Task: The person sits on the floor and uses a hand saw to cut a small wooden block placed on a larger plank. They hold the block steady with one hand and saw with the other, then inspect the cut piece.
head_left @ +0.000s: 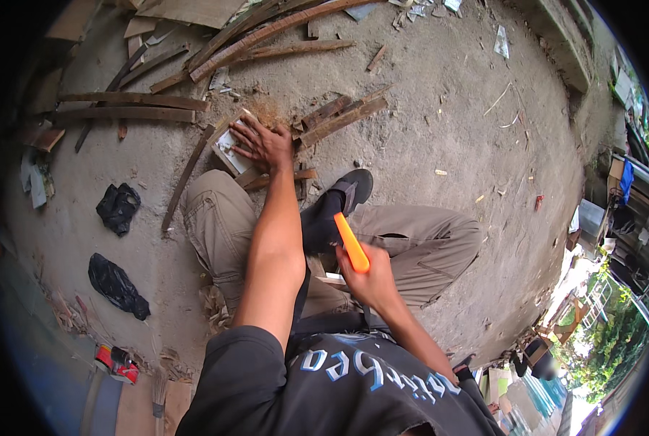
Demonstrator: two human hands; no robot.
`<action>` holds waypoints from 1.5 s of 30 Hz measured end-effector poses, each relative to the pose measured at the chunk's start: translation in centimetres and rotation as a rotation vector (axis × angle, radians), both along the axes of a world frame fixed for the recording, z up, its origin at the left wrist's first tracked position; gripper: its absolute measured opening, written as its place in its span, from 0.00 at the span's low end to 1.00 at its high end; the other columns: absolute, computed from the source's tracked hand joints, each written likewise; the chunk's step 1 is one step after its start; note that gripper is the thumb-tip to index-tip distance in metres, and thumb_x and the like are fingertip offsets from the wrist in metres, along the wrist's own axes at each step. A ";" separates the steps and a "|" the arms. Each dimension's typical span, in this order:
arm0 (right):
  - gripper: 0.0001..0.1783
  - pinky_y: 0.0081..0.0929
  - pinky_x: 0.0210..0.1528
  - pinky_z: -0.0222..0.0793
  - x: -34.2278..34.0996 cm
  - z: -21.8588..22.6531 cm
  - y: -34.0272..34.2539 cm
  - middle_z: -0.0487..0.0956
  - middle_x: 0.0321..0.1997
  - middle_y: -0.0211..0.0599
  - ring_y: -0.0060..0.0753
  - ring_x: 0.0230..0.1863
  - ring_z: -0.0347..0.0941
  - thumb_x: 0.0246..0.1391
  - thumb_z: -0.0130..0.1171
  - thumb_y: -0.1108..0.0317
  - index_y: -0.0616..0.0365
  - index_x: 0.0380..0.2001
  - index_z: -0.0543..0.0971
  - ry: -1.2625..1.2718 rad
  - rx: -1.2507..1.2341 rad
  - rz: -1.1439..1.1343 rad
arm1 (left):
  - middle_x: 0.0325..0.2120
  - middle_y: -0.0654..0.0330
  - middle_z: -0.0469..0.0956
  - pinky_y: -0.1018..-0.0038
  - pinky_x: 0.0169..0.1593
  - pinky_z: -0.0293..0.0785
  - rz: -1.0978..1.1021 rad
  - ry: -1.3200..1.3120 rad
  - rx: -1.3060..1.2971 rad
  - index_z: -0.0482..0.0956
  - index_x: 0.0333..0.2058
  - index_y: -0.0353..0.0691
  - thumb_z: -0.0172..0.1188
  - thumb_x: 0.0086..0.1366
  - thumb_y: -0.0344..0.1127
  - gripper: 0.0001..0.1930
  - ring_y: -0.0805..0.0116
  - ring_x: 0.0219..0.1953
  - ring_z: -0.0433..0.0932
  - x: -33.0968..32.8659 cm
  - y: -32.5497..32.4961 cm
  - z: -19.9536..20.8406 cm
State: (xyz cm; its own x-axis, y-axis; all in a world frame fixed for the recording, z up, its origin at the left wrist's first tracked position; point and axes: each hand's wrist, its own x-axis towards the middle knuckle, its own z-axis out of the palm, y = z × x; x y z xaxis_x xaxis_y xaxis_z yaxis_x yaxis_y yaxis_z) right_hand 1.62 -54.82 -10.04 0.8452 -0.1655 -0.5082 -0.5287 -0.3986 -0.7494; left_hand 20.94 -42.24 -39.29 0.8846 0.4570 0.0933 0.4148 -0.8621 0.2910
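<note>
My left hand point(268, 149) reaches forward, fingers spread flat over a small wooden box or frame point(228, 151) with a white inside. The palm hides part of it. Close to my lap, my right hand point(372, 276) is closed round a tool with a bright orange handle point(351, 244); its working end is hidden, so I cannot tell its kind. Reddish sawdust point(266, 112) lies just beyond my left fingers. Short wood strips point(343, 120) rest to the right of that hand.
Long wooden strips point(266, 36) lie at the far left, with two curved pieces point(132, 114) nearer. Two black plastic bags point(119, 208) sit on the ground to my left. My bent legs point(419, 240) flank the work area. Clutter point(608, 211) lines the right side.
</note>
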 end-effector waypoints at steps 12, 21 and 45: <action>0.08 0.28 0.24 0.66 -2.0 3.5 -1.4 0.74 0.16 0.41 0.27 0.19 0.71 0.56 0.60 0.72 0.68 0.28 0.78 0.062 -0.019 -0.043 | 0.71 0.38 0.45 0.43 0.71 0.32 -0.026 0.037 0.015 0.50 0.70 0.36 0.54 0.58 0.50 0.45 0.46 0.74 0.42 0.3 0.2 1.4; 0.05 0.24 0.24 0.62 -0.3 -14.6 -2.2 0.70 0.17 0.30 0.18 0.20 0.64 0.54 0.59 0.73 0.64 0.27 0.76 -0.206 0.109 0.102 | 0.71 0.42 0.47 0.44 0.71 0.36 0.002 0.018 -0.063 0.55 0.68 0.37 0.50 0.60 0.46 0.38 0.50 0.74 0.45 0.0 0.1 1.6; 0.10 0.29 0.22 0.63 -3.9 8.8 -3.3 0.73 0.15 0.41 0.29 0.16 0.69 0.57 0.62 0.69 0.67 0.26 0.78 0.169 -0.285 0.060 | 0.72 0.42 0.44 0.47 0.72 0.34 0.003 0.102 -0.052 0.50 0.70 0.39 0.53 0.61 0.50 0.43 0.51 0.75 0.42 -0.2 0.0 3.1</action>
